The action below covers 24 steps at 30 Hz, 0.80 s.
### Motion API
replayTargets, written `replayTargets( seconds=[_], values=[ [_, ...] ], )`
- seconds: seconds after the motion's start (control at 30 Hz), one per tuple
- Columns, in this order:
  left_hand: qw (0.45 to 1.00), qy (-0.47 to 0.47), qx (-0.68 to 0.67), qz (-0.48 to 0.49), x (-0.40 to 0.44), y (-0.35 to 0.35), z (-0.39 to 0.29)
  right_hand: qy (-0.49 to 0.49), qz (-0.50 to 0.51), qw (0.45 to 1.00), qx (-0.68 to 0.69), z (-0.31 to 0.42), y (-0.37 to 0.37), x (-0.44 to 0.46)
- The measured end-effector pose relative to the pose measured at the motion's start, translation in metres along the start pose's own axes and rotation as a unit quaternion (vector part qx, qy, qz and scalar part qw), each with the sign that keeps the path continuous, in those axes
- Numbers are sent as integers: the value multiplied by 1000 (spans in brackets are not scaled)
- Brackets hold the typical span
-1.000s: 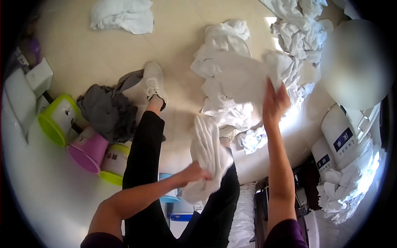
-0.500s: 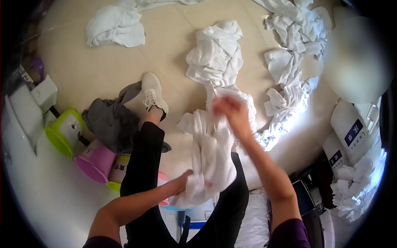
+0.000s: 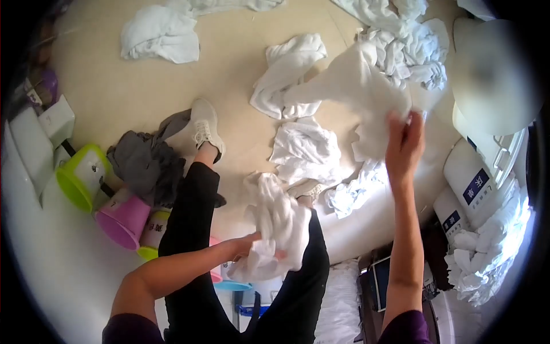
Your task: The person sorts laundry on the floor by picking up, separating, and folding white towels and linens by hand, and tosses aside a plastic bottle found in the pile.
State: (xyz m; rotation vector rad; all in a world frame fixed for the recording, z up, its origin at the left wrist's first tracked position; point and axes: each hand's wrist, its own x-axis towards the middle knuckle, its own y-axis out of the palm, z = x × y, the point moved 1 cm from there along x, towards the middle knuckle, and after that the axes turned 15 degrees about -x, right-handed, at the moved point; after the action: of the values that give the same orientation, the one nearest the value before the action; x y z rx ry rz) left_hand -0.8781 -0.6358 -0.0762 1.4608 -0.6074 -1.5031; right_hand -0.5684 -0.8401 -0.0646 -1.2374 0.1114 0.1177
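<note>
My left hand (image 3: 247, 245) is closed on a bunched white towel (image 3: 278, 221), which hangs over my lap between my knees. Out to the right, my right hand (image 3: 405, 146) grips a second white towel (image 3: 366, 80) by one corner. That towel is spread and swinging, slightly blurred, its far end trailing toward a crumpled white cloth (image 3: 281, 80) on the floor. Below it, another heap of white cloth (image 3: 306, 149) lies by my right shoe (image 3: 309, 188).
More white cloths lie at the top left (image 3: 160, 34) and upper right (image 3: 421, 49). A dark grey cloth (image 3: 146, 166) is beside my left shoe (image 3: 205, 129). Green (image 3: 83, 178) and pink buckets (image 3: 123, 221) line the left. Labelled white bins (image 3: 472, 178) stand at right.
My right hand has swung right, pulling a towel off the floor pile with it. My left hand still holds its bunched towel. The middle pile has come apart.
</note>
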Motion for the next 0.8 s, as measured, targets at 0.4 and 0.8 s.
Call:
replayTargets(
  seconds=[0.4, 0.8],
  values=[
    [995, 9, 13, -102, -5, -41, 30, -31, 632, 656, 411, 69, 76, -169],
    [979, -172, 106, 35, -48, -16, -7, -12, 103, 960, 260, 97, 226, -103]
  ],
)
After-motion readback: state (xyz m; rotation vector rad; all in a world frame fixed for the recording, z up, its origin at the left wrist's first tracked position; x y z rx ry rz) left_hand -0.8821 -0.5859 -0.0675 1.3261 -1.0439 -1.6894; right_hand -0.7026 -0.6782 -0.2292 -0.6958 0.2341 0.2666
